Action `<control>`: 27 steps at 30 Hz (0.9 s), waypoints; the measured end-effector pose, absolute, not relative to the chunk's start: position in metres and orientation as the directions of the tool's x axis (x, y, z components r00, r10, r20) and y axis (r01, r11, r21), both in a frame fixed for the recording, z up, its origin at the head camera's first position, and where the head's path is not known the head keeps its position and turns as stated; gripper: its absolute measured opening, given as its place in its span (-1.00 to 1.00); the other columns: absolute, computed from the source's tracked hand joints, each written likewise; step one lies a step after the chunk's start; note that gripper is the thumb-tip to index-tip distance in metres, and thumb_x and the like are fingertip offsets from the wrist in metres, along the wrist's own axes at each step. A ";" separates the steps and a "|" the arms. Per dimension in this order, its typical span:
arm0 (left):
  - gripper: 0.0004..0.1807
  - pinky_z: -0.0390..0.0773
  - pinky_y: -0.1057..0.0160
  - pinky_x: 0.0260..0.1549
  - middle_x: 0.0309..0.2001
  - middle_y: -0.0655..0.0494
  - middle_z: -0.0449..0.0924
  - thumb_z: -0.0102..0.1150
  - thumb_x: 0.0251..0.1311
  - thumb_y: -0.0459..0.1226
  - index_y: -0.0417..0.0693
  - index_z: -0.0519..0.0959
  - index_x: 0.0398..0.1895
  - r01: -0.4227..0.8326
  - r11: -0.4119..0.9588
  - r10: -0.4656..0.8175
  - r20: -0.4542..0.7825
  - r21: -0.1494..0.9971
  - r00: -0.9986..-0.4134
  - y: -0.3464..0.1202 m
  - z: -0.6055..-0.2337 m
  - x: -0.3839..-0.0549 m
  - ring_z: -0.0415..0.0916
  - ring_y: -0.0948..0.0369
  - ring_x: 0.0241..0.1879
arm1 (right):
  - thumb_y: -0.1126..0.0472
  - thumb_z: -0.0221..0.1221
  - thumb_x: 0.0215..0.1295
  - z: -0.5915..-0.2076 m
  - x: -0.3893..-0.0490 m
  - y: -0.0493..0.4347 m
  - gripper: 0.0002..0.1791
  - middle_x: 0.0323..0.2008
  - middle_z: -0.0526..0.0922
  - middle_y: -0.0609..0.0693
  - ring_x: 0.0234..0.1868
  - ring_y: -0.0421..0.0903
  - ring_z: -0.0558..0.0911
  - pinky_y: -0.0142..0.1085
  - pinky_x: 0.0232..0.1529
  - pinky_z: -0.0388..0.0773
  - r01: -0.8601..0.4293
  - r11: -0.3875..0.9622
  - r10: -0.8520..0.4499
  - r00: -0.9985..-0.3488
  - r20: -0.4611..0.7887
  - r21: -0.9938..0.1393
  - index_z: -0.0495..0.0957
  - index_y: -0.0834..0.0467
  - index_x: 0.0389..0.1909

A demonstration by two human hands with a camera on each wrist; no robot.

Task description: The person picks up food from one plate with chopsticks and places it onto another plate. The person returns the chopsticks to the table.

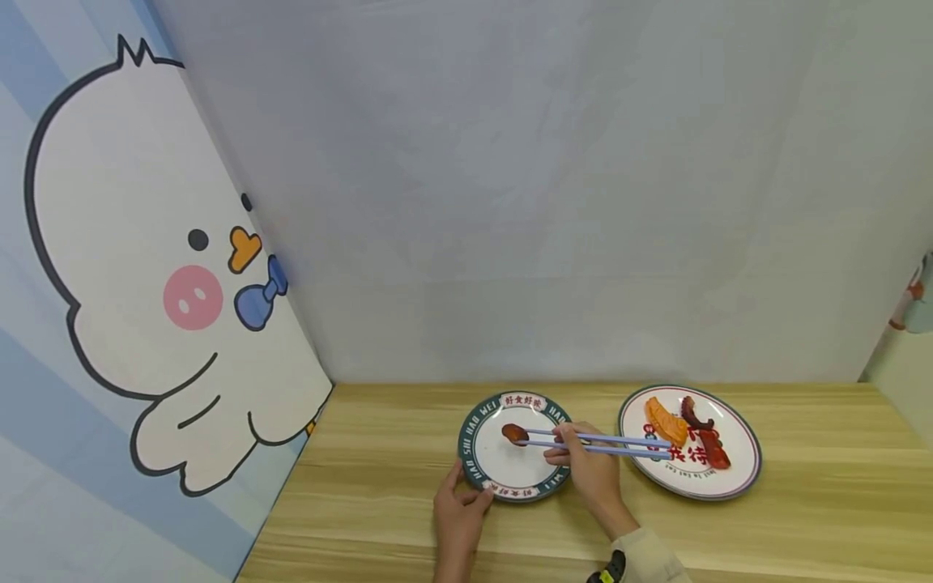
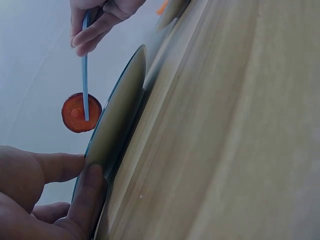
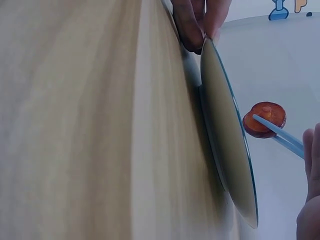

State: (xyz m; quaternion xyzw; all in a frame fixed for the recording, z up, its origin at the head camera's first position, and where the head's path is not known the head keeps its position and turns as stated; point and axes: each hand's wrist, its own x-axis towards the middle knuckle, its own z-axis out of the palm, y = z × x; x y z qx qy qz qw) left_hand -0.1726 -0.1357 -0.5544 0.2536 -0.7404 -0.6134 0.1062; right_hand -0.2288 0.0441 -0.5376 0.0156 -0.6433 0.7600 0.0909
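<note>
A round plate with a teal rim (image 1: 470, 441) sits on the table, and my left hand (image 1: 461, 510) pinches its near left edge between thumb and fingers. My right hand (image 1: 594, 478) holds a pair of light blue chopsticks (image 1: 641, 442) above the plate's right side. Between the chopstick tips is a reddish-brown mushroom (image 1: 513, 434), its round underside and stem facing the wrist cameras. In the right wrist view the mushroom (image 3: 265, 107) appears just beyond the plate's raised rim (image 3: 235, 135).
To the right stands a second white plate (image 1: 739, 453) with red lettering. It bears an orange food piece (image 1: 666, 421), a dark octopus tentacle (image 1: 696, 414) and a red piece (image 1: 714, 450). A grey cloth wall (image 1: 547, 202) rises at the table's back edge; a cartoon-printed curtain (image 1: 131, 202) hangs at left.
</note>
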 end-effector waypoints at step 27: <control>-0.18 0.70 0.32 -0.37 0.29 -0.37 0.51 0.43 0.13 -0.56 -0.39 0.35 0.51 -0.260 0.140 -0.509 -0.156 0.955 -0.847 -0.136 -0.552 -0.171 0.61 0.15 -0.23 | 0.43 0.03 0.61 -0.530 -0.222 0.066 -0.69 -0.28 0.75 0.30 -0.46 -0.17 0.80 -0.28 -0.35 0.79 -0.199 -0.163 0.206 -0.965 0.164 -0.966 0.54 0.71 -0.06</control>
